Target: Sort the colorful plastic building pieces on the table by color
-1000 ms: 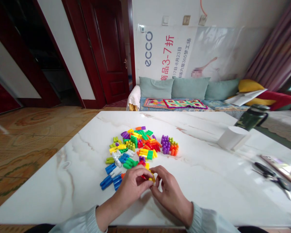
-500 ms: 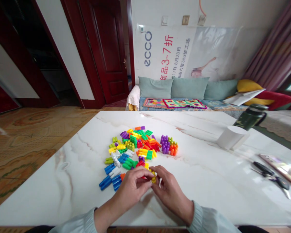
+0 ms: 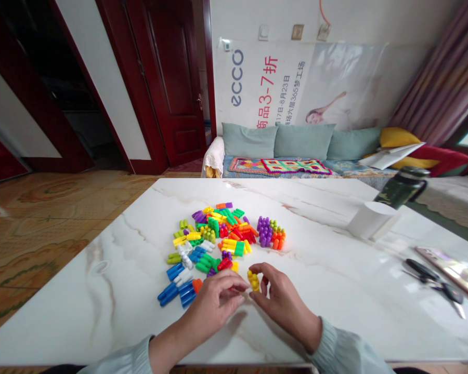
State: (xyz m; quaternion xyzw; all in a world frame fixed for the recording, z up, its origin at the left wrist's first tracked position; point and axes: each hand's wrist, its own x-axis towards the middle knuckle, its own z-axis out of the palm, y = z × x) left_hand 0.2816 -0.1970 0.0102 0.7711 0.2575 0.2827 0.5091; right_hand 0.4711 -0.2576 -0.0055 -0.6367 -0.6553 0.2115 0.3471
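Observation:
A small yellow peg-shaped toy block point(image 3: 253, 280) with rounded knobs is pinched in the fingertips of my right hand point(image 3: 284, 300), just above the table's near middle. To its left, my left hand point(image 3: 214, 297) is curved, thumb and fingers apart, with nothing visible between them. Beyond my left hand spreads a loose pile of coloured blocks, among them a blue block point(image 3: 167, 294), a green block point(image 3: 203, 265) and a red block point(image 3: 224, 263). My left hand hides part of the pile's near edge. A purple block cluster point(image 3: 264, 231) stands beside orange blocks point(image 3: 278, 239) right of the pile.
The white marbled table point(image 3: 113, 306) fills the foreground. Toward its right side are a white paper roll point(image 3: 370, 221), a dark green flask point(image 3: 401, 188), keys with a black fob point(image 3: 432, 280) and a phone point(image 3: 452, 272). A sofa with pale cushions point(image 3: 249, 140) stands behind.
My hands have drawn apart. The yellow block has moved slightly right with my right hand, away from my left fingertips.

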